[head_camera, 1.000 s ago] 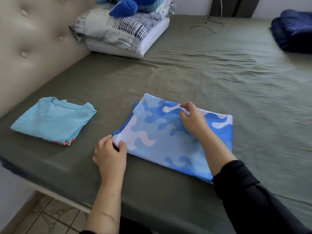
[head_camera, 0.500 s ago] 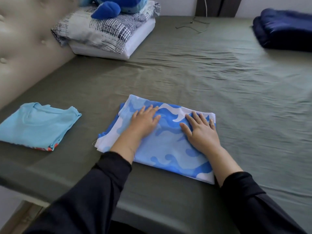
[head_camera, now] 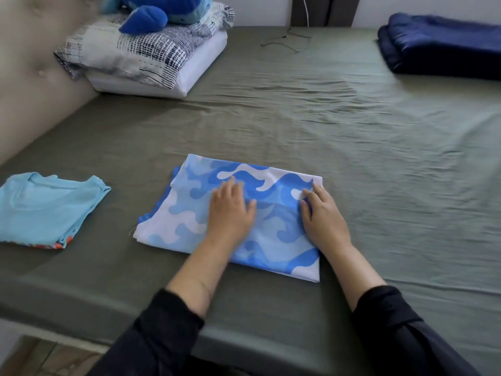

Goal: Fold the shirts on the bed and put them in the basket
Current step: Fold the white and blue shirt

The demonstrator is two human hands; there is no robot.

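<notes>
- patterned blue shirt [head_camera: 271,218] lies folded at lower centre on bed [head_camera: 352,126]
- left hand [head_camera: 230,213] flat on it, fingers straight, likely smoothing
- right hand [head_camera: 324,215] at shirt's right edge; fingertips blurred, cannot tell if pinching
- light blue shirt [head_camera: 46,210] folded, left edge, probably awaiting basket; basket not visible

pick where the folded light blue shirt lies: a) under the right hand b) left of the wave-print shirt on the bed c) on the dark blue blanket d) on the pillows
b, the light blue shirt lies on the bed, left of the wave-print shirt that both hands rest on.
</notes>
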